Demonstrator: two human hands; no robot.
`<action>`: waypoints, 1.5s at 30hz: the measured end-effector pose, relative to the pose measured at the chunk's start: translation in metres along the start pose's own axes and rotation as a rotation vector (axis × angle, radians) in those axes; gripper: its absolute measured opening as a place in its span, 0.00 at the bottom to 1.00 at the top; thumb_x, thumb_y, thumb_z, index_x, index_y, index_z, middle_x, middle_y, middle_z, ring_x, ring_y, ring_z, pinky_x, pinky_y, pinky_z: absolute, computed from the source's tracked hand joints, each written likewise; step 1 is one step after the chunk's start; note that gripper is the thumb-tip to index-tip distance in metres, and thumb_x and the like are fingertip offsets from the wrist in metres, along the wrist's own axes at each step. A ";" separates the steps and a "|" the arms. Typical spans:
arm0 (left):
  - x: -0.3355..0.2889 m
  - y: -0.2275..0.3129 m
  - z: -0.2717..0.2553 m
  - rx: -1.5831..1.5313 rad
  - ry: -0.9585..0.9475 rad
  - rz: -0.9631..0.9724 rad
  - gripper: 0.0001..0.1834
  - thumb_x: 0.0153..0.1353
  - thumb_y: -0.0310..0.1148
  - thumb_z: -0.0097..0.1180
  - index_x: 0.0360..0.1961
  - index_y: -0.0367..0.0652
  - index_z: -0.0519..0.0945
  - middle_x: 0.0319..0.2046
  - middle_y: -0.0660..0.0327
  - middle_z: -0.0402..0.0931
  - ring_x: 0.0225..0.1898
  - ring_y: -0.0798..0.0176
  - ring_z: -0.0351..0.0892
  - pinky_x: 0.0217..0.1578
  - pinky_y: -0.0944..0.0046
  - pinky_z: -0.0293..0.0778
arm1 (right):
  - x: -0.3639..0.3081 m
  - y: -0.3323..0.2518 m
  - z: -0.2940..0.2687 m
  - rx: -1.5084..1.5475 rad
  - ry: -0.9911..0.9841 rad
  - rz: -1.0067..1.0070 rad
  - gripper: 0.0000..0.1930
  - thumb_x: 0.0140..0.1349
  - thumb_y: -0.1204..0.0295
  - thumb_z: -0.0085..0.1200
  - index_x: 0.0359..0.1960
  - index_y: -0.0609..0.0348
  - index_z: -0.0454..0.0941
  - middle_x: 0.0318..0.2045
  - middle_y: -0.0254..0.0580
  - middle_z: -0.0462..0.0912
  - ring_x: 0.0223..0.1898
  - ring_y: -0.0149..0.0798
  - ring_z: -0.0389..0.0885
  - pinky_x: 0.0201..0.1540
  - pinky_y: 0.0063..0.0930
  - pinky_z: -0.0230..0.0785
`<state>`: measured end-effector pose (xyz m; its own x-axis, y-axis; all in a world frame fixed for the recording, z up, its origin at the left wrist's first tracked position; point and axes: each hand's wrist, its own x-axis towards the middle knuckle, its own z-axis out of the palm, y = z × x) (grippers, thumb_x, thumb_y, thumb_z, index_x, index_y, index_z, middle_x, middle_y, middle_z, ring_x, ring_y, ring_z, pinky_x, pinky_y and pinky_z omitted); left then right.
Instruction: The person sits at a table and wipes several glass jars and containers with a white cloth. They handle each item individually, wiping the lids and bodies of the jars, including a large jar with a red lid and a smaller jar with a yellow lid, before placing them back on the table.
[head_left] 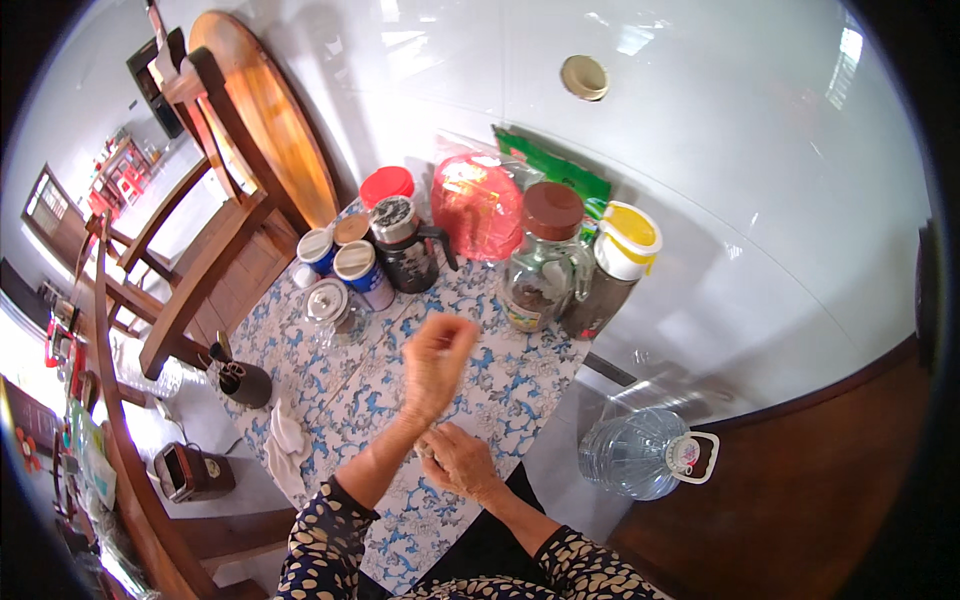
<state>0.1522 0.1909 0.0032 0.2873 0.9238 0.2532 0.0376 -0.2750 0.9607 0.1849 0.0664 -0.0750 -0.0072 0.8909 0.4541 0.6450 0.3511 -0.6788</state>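
My left hand [438, 362] is raised over the middle of the table, its fingers curled in and slightly blurred. Whatever its fingers may hold is hidden. Below it and a little to the right, my right hand [462, 461] is closed near my left wrist, close above the floral tablecloth [510, 390]. Something small and pale may be between its fingertips, but I cannot make it out. Beyond my left hand stand a glass jar with a brown lid [540, 270], a black thermos with a handle [405, 250] and a small lidded glass jar [332, 310].
Blue canisters [365, 275], a red-lidded jar [387, 187], a red plastic-wrapped package [478, 205] and a yellow-lidded jug [628, 245] line the back. At left are a dark cup [243, 383] and crumpled white cloth [287, 440]. A large water bottle [635, 455] stands right of the table.
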 end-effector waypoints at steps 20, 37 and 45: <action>0.041 0.035 0.147 -0.150 0.066 0.043 0.10 0.57 0.27 0.57 0.37 0.32 0.73 0.29 0.65 0.74 0.30 0.76 0.68 0.31 0.74 0.67 | -0.040 0.034 0.036 -0.189 -0.102 -0.013 0.19 0.53 0.60 0.58 0.44 0.55 0.76 0.42 0.43 0.80 0.43 0.49 0.78 0.42 0.41 0.71; -0.051 0.054 -0.032 -0.246 0.338 -0.009 0.16 0.65 0.41 0.52 0.23 0.45 0.71 0.16 0.72 0.61 0.17 0.78 0.54 0.18 0.74 0.50 | -0.009 0.006 0.008 0.035 0.047 -0.014 0.13 0.48 0.73 0.56 0.38 0.52 0.73 0.28 0.41 0.73 0.30 0.45 0.77 0.31 0.36 0.73; -0.143 0.076 -0.095 -0.112 0.502 0.023 0.19 0.68 0.43 0.45 0.22 0.44 0.66 0.14 0.70 0.58 0.16 0.76 0.53 0.18 0.72 0.51 | -0.009 0.018 0.007 0.537 0.206 0.422 0.16 0.55 0.71 0.55 0.47 0.57 0.73 0.32 0.43 0.78 0.35 0.38 0.80 0.34 0.33 0.74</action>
<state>0.0226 0.0632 0.0508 -0.2088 0.9395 0.2716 -0.0739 -0.2920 0.9535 0.1914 0.0663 -0.0950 0.3388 0.9282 0.1536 0.0945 0.1289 -0.9871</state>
